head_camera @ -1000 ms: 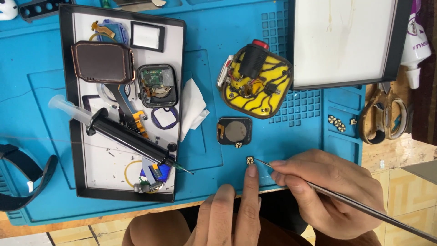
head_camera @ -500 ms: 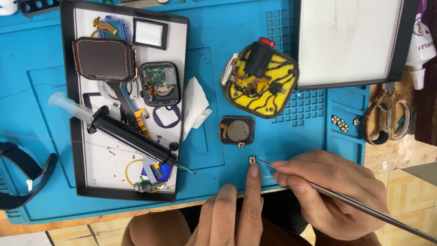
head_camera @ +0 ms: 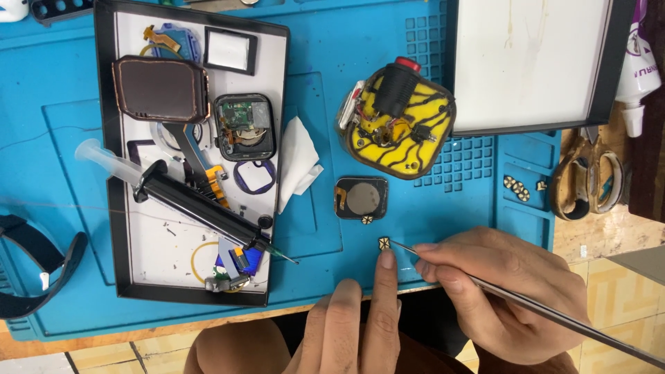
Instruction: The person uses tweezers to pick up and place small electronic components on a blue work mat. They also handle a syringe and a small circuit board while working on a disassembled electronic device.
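Left hand (head_camera: 353, 325) index finger extended, pressing down; right hand (head_camera: 499, 291) in pinch grip.

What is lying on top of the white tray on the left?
On the white tray: a black syringe, a dark square screen, an opened watch body and flex cables. Whatever lies beneath the screen and syringe is covered.

We see a dark, copper-edged square watch screen (head_camera: 161, 88) lying in the black-rimmed white tray (head_camera: 111, 208), at its upper left. Right of the tray's top edge, a small white-faced screen (head_camera: 226, 50) in a black frame sits inside. Far right of the tray stands a white bottle with a purple label (head_camera: 641, 59).
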